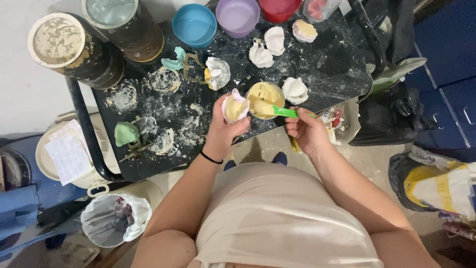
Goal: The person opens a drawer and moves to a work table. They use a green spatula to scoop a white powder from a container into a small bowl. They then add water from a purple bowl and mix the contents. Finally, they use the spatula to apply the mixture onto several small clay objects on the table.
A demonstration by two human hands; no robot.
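Note:
My left hand (223, 126) holds a small pink mould (234, 106) filled with pale yellow plaster, above the front edge of a black, plaster-spattered table (322, 59). My right hand (308, 130) grips the green handle of a spatula (277, 110). Its blade rests in a round cup of yellow plaster mix (266, 99), right beside the mould. White plaster casts (295, 90) lie around the cup.
Blue (194, 25), purple (237, 16) and red (278, 9) bowls stand at the table's far edge. Two large dirty cans (69, 49) are at the left. A green mould (126, 133) lies on the left. A lined bin (115, 218) and black bags (391, 116) sit on the floor.

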